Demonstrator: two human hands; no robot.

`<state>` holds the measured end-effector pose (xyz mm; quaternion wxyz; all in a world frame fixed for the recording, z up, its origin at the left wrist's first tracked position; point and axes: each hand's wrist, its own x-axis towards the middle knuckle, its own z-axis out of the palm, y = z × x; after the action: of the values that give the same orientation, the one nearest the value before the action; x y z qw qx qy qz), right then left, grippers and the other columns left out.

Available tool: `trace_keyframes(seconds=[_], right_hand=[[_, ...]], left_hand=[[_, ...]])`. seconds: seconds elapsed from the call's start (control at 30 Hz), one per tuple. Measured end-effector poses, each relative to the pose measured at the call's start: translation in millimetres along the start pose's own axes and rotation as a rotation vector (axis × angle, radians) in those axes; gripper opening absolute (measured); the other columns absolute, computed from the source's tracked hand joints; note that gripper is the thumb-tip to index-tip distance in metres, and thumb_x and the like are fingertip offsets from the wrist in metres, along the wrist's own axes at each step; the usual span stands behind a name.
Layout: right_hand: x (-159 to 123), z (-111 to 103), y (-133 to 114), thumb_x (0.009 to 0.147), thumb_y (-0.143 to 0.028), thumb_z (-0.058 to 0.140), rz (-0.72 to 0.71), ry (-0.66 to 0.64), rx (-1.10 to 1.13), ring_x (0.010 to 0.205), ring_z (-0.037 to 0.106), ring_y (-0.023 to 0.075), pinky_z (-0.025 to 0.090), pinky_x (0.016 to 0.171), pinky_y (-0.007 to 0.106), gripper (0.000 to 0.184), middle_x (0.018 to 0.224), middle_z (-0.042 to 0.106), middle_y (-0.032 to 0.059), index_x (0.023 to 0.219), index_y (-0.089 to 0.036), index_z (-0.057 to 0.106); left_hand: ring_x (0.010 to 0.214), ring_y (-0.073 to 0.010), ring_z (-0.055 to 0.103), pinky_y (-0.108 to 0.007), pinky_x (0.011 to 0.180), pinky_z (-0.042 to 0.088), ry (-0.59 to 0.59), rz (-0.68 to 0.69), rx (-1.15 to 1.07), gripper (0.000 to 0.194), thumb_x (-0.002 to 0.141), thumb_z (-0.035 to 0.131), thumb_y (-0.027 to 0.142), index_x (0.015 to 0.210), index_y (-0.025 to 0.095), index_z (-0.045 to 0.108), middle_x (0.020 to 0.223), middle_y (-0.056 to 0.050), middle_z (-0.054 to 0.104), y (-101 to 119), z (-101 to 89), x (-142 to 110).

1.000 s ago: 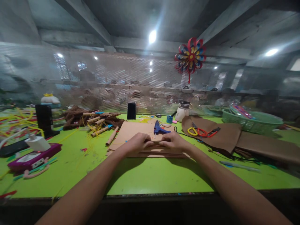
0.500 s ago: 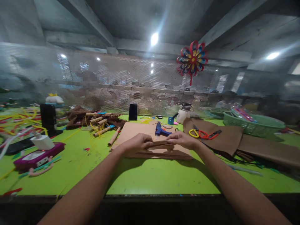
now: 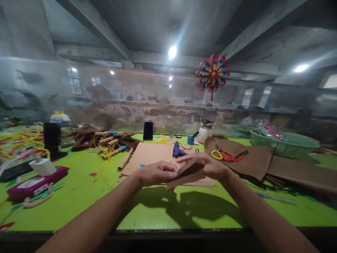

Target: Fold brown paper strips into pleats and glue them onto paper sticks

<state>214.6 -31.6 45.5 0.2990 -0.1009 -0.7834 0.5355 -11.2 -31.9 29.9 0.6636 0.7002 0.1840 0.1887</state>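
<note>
Between my hands is a folded piece of brown paper (image 3: 188, 173), tilted and held above the front of the table. My left hand (image 3: 159, 173) pinches its left end between thumb and fingers. Around its right side my right hand (image 3: 207, 165) is closed, with fingers reaching over the top. Under and behind the paper lies a stack of tan cardboard sheets (image 3: 147, 154). A blue glue gun (image 3: 178, 150) rests on that stack, just beyond my hands.
Scissors with red and yellow handles (image 3: 228, 155) lie on brown paper sheets (image 3: 252, 160) at right, before a green basket (image 3: 284, 144). Rolled paper tubes (image 3: 113, 153) and a purple power strip (image 3: 37, 182) are at left. A phone (image 3: 148, 130) stands at the back.
The folded paper has been lifted and turned from nearly level to a slant, showing more of its face. Both hands have shifted slightly nearer to me, and the camera view has tilted up.
</note>
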Motion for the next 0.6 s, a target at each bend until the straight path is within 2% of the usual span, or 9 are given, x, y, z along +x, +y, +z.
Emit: trace_keyframes(seconds=[0.1,0.17,0.27,0.33,0.4,0.5,0.57,0.6], right_hand=[[3,10,-6,0.074,-0.027,0.065,-0.015,-0.069,-0.040,0.076,0.056,0.0116,0.046,0.071,0.024,0.028,0.082,0.061,0.0052,0.097,-0.011,0.065],[6,14,-8,0.072,-0.027,0.067,-0.053,-0.042,-0.070,0.073,0.055,0.0108,0.045,0.068,0.024,0.022,0.078,0.058,0.0039,0.086,-0.010,0.066],[8,17,-4,0.072,-0.026,0.067,-0.040,0.001,-0.045,0.072,0.054,0.0109,0.045,0.067,0.025,0.019,0.078,0.057,0.0034,0.082,-0.010,0.064],[8,17,2,0.075,-0.028,0.064,0.007,0.038,-0.028,0.069,0.055,0.0105,0.046,0.067,0.026,0.020,0.077,0.058,0.0031,0.085,-0.011,0.062],[8,13,8,0.076,-0.030,0.063,0.057,0.092,-0.063,0.069,0.055,0.0105,0.046,0.069,0.027,0.022,0.078,0.059,0.0031,0.087,-0.011,0.060],[8,5,14,0.076,-0.032,0.061,0.149,0.100,-0.206,0.073,0.054,0.0114,0.044,0.070,0.026,0.023,0.080,0.059,0.0031,0.087,-0.012,0.059],[9,1,16,0.078,-0.033,0.057,0.208,0.063,-0.348,0.075,0.054,0.0125,0.043,0.069,0.025,0.022,0.081,0.059,0.0033,0.086,-0.013,0.060],[10,-1,17,0.079,-0.032,0.056,0.228,0.050,-0.424,0.076,0.054,0.0132,0.043,0.070,0.025,0.021,0.082,0.060,0.0036,0.086,-0.013,0.061]], left_hand=[[0.057,-0.0095,0.049,-0.024,0.060,0.040,-0.087,-0.031,-0.030,0.026,0.071,0.065,0.040,0.078,0.015,0.063,0.063,0.001,0.056,-4,5.0,3],[0.059,-0.0112,0.052,-0.027,0.064,0.042,-0.148,-0.026,-0.031,0.028,0.072,0.063,0.042,0.080,0.015,0.064,0.064,0.000,0.059,-7,6.8,5],[0.073,-0.0163,0.058,-0.031,0.072,0.044,-0.213,-0.006,-0.016,0.031,0.073,0.061,0.042,0.087,0.014,0.065,0.082,-0.006,0.065,-11,6.6,8],[0.083,-0.0186,0.059,-0.032,0.077,0.044,-0.179,-0.010,0.029,0.032,0.075,0.059,0.040,0.094,0.014,0.065,0.095,-0.009,0.064,-14,3.0,9],[0.085,-0.0186,0.058,-0.033,0.080,0.043,-0.046,-0.020,0.105,0.030,0.076,0.059,0.036,0.094,0.013,0.065,0.097,-0.009,0.065,-13,-4.2,9],[0.087,-0.0181,0.057,-0.031,0.081,0.043,0.265,-0.002,0.197,0.024,0.074,0.060,0.031,0.089,0.014,0.065,0.093,-0.008,0.065,-8,-18.7,6],[0.085,-0.0165,0.056,-0.028,0.077,0.043,0.500,0.042,0.163,0.031,0.078,0.055,0.036,0.099,0.014,0.062,0.096,-0.009,0.064,-2,-26.2,5],[0.084,-0.0163,0.056,-0.028,0.074,0.043,0.550,0.033,0.154,0.038,0.080,0.051,0.041,0.103,0.013,0.060,0.097,-0.011,0.064,-1,-28.2,5]])
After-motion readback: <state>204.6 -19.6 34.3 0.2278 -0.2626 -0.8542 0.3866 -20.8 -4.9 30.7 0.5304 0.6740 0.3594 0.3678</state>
